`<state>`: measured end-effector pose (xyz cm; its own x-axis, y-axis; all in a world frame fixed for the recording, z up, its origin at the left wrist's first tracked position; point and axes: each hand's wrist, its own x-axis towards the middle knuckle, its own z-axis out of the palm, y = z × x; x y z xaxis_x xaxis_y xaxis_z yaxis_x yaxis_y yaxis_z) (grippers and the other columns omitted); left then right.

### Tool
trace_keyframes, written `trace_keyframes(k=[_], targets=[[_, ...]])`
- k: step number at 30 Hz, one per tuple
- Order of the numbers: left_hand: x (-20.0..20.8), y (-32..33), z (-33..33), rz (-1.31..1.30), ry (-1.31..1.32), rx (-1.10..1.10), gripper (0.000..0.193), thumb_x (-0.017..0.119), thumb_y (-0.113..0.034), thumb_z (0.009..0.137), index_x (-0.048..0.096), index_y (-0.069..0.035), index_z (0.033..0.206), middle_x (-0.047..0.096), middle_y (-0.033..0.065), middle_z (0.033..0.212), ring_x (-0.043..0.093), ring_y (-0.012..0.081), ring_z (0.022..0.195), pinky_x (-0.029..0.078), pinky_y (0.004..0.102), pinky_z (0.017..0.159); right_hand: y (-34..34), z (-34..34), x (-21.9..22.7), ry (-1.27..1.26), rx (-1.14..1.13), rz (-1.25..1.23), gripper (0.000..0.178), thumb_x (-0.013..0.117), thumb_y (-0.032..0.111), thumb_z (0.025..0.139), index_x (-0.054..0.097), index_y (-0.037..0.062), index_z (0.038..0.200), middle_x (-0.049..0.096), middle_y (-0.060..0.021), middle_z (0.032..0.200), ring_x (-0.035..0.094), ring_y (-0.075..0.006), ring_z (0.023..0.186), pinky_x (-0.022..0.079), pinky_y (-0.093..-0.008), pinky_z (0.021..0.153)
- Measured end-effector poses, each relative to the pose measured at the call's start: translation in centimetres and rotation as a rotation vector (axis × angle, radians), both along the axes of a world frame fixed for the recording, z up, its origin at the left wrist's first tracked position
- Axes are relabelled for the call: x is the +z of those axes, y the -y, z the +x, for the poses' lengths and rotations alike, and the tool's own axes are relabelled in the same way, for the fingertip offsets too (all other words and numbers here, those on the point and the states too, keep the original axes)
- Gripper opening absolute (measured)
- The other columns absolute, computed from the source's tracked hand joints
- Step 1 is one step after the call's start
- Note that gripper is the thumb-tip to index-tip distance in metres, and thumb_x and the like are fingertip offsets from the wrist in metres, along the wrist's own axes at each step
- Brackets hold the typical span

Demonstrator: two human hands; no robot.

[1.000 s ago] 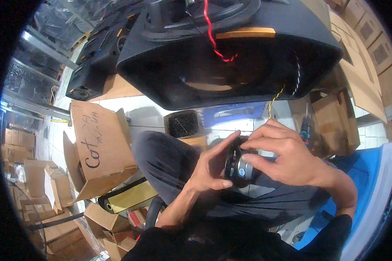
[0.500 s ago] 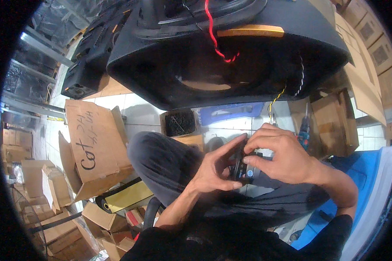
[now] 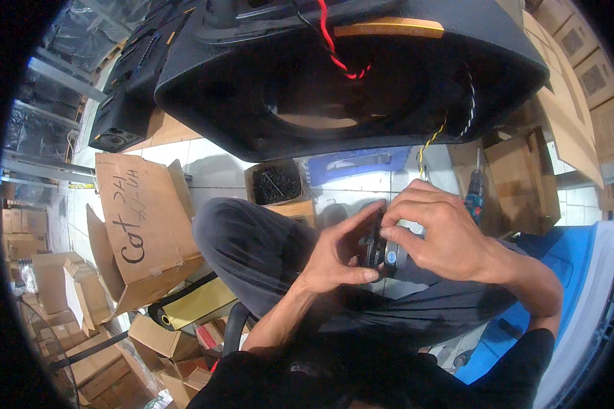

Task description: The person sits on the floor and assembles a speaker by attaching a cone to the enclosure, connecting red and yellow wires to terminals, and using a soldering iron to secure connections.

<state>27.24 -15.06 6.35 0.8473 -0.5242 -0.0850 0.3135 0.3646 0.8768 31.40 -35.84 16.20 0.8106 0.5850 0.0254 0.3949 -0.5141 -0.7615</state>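
Observation:
My left hand [image 3: 329, 262] grips a small black speaker driver [image 3: 391, 259] by its rim, thumb on the near side and fingers on the far side. A round blue sticker shows on the driver's back. My right hand [image 3: 443, 235] is pinched at the driver's edge; what the fingertips hold is hidden. A twisted yellow-and-black wire [image 3: 430, 142] hangs from the speaker cabinet [image 3: 205, 88] and passes out of sight behind the right hand. From the large black cabinet, which has a round opening, also hang a red-and-black wire [image 3: 326, 31] and a black-and-white wire [image 3: 471, 109].
A small box of black screws [image 3: 274, 183] and a blue plastic stool [image 3: 358, 165] stand beneath the cabinet. The power drill [image 3: 474, 198] is right of my right hand. Cardboard boxes [image 3: 147, 218] crowd the left, near a yellow roll [image 3: 201, 303]. Something blue [image 3: 546, 273] lies at right.
The driver has turned slightly in my left hand, and my right hand has shifted a little upward. The view has moved slightly.

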Motion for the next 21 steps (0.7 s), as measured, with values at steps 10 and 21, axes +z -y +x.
trace_keyframes(k=[10,21], targets=[[-0.3,0.3,-0.2,-0.161,-0.176,0.098,0.104,0.094,-0.021,0.068,0.036,-0.003,0.153,0.052,0.0143,0.139,0.051,0.0255,0.129,0.045,0.0397,0.108,0.0,-1.5,0.5,0.482,0.206,-0.116,0.028,0.08,0.016,0.074,0.071,0.0016,0.095,0.064,-0.0076,0.098,0.058,-0.0252,0.097,0.047,-0.0402,0.085],[0.5,0.2,-0.1,-0.092,-0.125,0.092,0.102,0.093,-0.014,0.068,0.036,-0.005,0.152,0.052,0.0151,0.138,0.051,0.0253,0.126,0.046,0.0396,0.106,-0.6,-1.9,-1.2,0.779,0.205,-0.131,0.016,0.067,0.013,0.075,0.069,-0.0016,0.081,0.064,-0.0102,0.089,0.061,-0.0248,0.088,0.049,-0.0392,0.085]])
